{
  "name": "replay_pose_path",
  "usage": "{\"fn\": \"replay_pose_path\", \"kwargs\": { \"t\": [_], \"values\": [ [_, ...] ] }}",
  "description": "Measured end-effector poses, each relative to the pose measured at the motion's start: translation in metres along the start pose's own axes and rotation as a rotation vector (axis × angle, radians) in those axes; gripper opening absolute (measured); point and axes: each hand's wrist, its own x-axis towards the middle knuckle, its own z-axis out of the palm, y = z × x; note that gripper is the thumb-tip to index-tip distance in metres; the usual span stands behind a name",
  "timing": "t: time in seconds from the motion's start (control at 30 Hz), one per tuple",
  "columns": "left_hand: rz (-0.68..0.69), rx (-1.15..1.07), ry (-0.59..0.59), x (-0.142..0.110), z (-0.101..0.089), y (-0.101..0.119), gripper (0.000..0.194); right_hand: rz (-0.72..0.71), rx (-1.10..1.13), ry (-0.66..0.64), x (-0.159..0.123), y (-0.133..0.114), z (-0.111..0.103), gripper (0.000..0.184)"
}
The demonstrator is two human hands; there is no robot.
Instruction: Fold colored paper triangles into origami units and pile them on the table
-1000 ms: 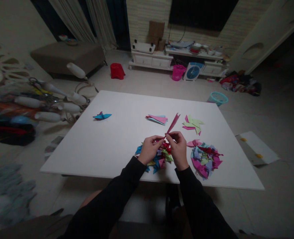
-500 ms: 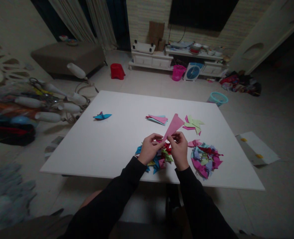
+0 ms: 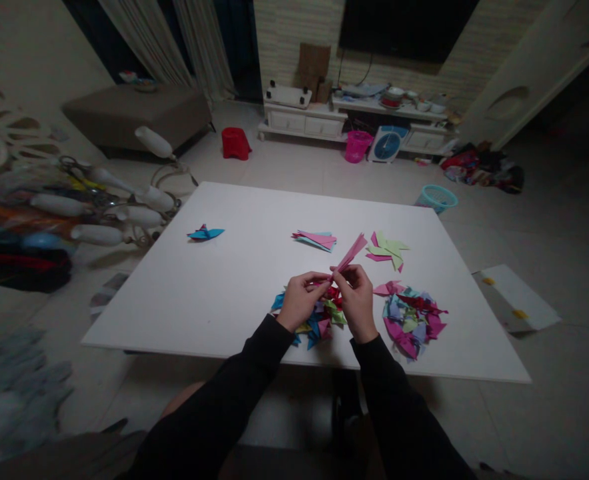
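Note:
A folded piece of pink origami paper (image 3: 350,253) points up and to the right between my hands, seen nearly edge-on with its layers slightly apart. My left hand (image 3: 303,298) pinches its lower end, and my right hand (image 3: 357,297) grips it just above, thumb against the paper. Beneath the hands lies a heap of folded paper pieces (image 3: 319,327) in blue, red, green and pink, partly hidden by them. Right of my right hand is a second heap of folded paper (image 3: 414,323), mostly magenta, lilac and pale green.
On the white table (image 3: 184,287) are a stack of narrow folded papers (image 3: 315,240), green and pink folded strips (image 3: 387,250), and a blue folded paper piece (image 3: 206,233) at the left. A lamp with white shades (image 3: 139,217) stands beside the table's left edge.
The pink paper has turned from showing its broad flat face to a narrow edge-on view, and its top has tipped slightly down. Both hands stay nearly in place.

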Motion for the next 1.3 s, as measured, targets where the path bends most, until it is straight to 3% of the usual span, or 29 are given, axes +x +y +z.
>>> {"fn": "replay_pose_path", "kwargs": {
  "t": [1.3],
  "values": [
    [0.003, 0.011, -0.003, 0.0006, -0.0002, 0.0016, 0.035, -0.014, -0.022, 0.022, 0.0000, -0.0019, -0.0003, 0.026]
  ]
}}
